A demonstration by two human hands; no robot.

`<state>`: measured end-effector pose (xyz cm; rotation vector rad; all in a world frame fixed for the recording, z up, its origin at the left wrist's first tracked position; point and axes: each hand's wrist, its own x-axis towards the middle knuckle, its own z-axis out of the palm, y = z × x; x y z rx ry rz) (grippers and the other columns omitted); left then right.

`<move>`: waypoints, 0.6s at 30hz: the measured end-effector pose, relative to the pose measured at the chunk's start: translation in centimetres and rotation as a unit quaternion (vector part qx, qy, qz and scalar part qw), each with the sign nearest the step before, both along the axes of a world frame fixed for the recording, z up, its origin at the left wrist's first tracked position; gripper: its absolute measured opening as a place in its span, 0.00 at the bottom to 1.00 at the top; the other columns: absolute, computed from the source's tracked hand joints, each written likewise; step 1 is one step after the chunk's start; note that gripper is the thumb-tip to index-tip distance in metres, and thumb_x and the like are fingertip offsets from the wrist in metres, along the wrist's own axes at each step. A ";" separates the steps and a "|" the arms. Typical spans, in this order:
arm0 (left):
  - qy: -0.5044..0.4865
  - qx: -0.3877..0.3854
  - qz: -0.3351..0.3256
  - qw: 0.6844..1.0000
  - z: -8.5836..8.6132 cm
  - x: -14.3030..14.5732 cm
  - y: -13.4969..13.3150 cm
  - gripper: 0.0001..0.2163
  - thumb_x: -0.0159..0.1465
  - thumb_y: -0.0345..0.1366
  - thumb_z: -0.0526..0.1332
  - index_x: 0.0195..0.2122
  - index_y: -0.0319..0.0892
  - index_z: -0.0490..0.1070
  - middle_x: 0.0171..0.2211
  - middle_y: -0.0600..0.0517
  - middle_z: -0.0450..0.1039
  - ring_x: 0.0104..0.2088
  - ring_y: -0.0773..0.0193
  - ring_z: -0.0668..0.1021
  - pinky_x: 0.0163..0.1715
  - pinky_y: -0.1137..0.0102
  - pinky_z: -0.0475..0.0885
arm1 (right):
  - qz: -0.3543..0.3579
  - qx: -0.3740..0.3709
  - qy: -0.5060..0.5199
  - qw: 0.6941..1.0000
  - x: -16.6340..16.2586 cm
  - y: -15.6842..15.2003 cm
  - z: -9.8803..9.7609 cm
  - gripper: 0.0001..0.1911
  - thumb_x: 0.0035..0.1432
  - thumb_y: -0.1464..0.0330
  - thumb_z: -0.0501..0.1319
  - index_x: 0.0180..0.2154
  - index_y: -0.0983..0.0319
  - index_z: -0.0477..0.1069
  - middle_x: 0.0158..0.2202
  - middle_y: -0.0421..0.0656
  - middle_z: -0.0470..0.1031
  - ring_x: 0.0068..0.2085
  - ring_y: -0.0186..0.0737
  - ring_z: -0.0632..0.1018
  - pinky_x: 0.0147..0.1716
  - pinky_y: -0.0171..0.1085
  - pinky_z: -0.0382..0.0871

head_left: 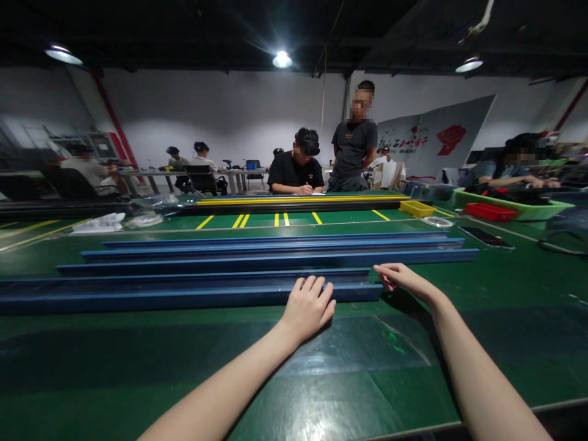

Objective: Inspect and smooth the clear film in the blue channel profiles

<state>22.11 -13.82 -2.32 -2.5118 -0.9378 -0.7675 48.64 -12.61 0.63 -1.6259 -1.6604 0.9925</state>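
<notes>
Workshop: pale wall (220, 98) behind, dark ceiling with three lit dome lamps (282, 59); one seated person in a black top (296, 174) writes, one person in dark grey clothes (353, 150) stands, others sit farther off.
Worktop: long, smooth green worktop (505, 288) with yellow tape lines (316, 218).
Near rail: long, straight blue channel-shaped rail (138, 300), lying crosswise in front of the person, its right end beside the right hand.
Left of the two hands: left hand (309, 304) lies over the rail short of that end, fingers bent and slightly spread; whether it grips or only rests, I cannot tell.
Right of the two hands: right hand (399, 277) is at the rail's end, thumb and fingers drawn together; whether they pinch anything is unclear.
Step in hand: seemingly steadying the rail while attending to its end.
Next move: judged to call for a firm left hand and fine fingertip control on the right.
Blue count: one near rail; behind it, three long blue edges (257, 264), separate pieces or not I cannot tell.
Container count: one small yellow tray (416, 209), one shallow red tray (489, 212), one wide light-green tub (537, 211).
Phone count: one flat black phone (486, 237).
</notes>
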 end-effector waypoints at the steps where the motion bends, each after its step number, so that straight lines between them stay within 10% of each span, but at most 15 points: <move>1: -0.004 -0.001 0.008 1.000 0.0 0.0 0.0 0.15 0.61 0.40 0.48 0.45 0.41 0.64 0.44 0.45 0.67 0.45 0.56 0.67 0.41 0.61 0.61 | 0.003 0.004 -0.001 1.000 0.0 -0.1 0.1 0.23 0.46 0.48 0.52 0.18 0.61 0.56 0.15 0.34 0.58 0.19 0.28 0.64 0.22 0.30 0.56; 18: -0.001 -0.005 0.048 0.999 -0.1 0.3 0.1 0.14 0.61 0.40 0.48 0.44 0.39 0.65 0.39 0.45 0.69 0.41 0.57 0.69 0.38 0.62 0.62 | 0.026 0.021 -0.018 0.999 0.8 1.7 -1.9 0.20 0.45 0.51 0.55 0.23 0.62 0.61 0.15 0.33 0.60 0.18 0.27 0.63 0.20 0.30 0.56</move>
